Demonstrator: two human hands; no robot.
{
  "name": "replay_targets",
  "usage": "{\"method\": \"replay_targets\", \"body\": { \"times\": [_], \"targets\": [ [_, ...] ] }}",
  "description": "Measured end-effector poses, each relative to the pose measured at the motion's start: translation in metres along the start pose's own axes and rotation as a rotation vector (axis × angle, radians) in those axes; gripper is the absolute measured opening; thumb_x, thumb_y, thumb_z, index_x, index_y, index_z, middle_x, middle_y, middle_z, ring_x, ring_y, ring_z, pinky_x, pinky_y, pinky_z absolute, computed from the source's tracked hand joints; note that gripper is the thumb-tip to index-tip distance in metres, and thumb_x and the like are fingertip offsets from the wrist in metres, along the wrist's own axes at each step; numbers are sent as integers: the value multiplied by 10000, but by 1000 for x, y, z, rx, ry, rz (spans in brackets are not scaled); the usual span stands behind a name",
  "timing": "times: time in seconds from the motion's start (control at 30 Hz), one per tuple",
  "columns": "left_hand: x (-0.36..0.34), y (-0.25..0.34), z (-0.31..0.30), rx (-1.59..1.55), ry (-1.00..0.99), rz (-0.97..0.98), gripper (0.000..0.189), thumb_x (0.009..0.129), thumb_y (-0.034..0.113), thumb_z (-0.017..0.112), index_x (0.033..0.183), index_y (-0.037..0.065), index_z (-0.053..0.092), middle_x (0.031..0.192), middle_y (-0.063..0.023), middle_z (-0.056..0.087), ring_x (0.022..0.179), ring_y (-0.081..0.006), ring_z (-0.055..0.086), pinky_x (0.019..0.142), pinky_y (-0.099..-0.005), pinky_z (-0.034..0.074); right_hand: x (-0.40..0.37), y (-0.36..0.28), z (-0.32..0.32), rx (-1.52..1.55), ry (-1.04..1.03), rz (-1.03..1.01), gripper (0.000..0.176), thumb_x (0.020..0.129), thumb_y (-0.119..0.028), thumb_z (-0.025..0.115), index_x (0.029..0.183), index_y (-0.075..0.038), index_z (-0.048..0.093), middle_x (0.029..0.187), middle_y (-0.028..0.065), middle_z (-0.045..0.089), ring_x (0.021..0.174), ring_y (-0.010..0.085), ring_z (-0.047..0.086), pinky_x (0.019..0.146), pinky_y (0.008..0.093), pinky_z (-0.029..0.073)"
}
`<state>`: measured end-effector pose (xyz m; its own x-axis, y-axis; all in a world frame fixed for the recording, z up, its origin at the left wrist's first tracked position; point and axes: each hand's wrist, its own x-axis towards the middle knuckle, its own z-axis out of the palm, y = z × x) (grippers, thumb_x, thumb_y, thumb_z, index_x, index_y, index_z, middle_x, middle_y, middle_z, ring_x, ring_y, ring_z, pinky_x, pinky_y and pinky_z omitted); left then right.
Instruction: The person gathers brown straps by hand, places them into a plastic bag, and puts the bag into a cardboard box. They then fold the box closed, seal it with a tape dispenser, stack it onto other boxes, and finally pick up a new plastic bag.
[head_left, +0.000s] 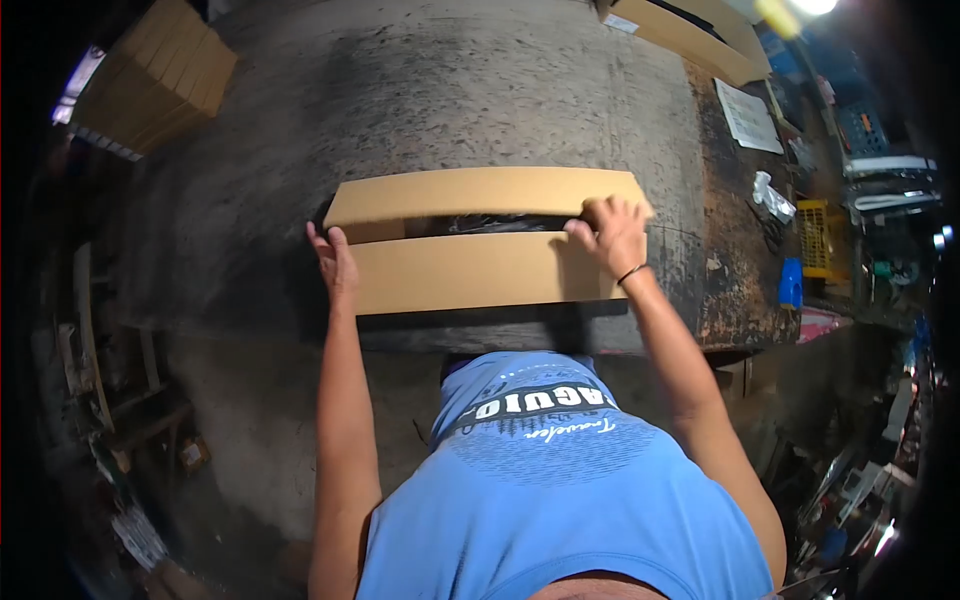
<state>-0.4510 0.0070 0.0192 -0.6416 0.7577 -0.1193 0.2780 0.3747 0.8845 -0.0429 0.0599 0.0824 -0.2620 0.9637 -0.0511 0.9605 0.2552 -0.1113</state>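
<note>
1. A long, flat cardboard box (470, 272) lay crosswise on the dark, worn tabletop (450, 90), close to its near edge and right in front of the person.
2. Its two long flaps were almost closed. A narrow dark gap ran between the far flap (480, 193) and the near flap (455, 285), with something black showing inside.
3. The left hand (335, 262) stood against the left end of the box with its fingers (322, 240) released and stretched out flat, touching the cardboard without gripping it.
4. The right hand (612, 232) lay on top at the right end, across the gap. Its fingers (600, 212) were bent over the far flap and the thumb rested on the near flap; I cannot tell whether they gripped the edge or only pressed on it.
5. A stack of flattened cardboard (160, 75) sat at the far left, well apart from the box.
6. Another cardboard carton (690, 30) lay at the far right, with a printed sheet of paper (748, 115) just near of it.
7. A yellow crate (822, 235) stood beyond the right edge of the tabletop.
</note>
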Motion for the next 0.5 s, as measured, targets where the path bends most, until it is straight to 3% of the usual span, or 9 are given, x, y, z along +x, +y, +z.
{"method": "replay_targets", "body": {
  "times": [0.07,0.13,0.2,0.3,0.4,0.47,0.5],
  "targets": [
    [3,-3,2,216,-45,35,733,883,488,489,1421,79,207,1245,-226,501,1162,-367,481,944,-407,377,-32,2,47,30,133,-59,614,797,-515,555,1256,-116,466,1240,124,482,1177,312,413,1012,579,207],
    [19,-20,3,146,-289,206,637,906,413,472,1394,58,268,1286,-240,471,1192,-359,459,948,-414,374,-45,-2,69,-46,84,32,695,834,-527,489,1371,-108,352,1418,119,338,1318,317,278,1053,577,153],
    [25,-31,9,301,-244,171,583,918,366,454,1387,67,277,1278,-225,483,1167,-370,475,940,-423,383,-43,-7,63,-35,-47,97,699,861,-528,432,1409,-117,290,1468,103,265,1360,324,209,1071,570,124],
    [13,-2,7,435,-325,63,588,920,410,423,1393,93,274,1288,-212,479,1155,-395,473,935,-434,386,-45,-4,67,-36,15,67,690,872,-533,400,1414,-124,274,1467,88,270,1361,318,207,1069,575,127],
    [17,-15,11,572,-191,97,587,915,463,392,1383,122,295,1260,-207,502,1119,-417,489,909,-459,401,-46,2,66,-20,27,82,663,892,-519,367,1417,-126,269,1470,77,268,1364,325,190,1066,582,130],
    [17,-16,8,599,-166,119,601,908,500,379,1365,115,316,1223,-217,525,1081,-424,510,874,-476,417,-40,11,55,-120,-69,277,646,896,-487,377,1425,-134,260,1479,84,247,1357,354,190,1055,588,153],
    [17,-15,6,615,-146,113,601,908,500,379,1365,115,316,1223,-217,525,1081,-424,510,874,-476,417,-41,22,55,-98,-2,297,621,905,-463,380,1425,-144,266,1480,78,251,1354,362,193,1040,608,168]
  ]
}}
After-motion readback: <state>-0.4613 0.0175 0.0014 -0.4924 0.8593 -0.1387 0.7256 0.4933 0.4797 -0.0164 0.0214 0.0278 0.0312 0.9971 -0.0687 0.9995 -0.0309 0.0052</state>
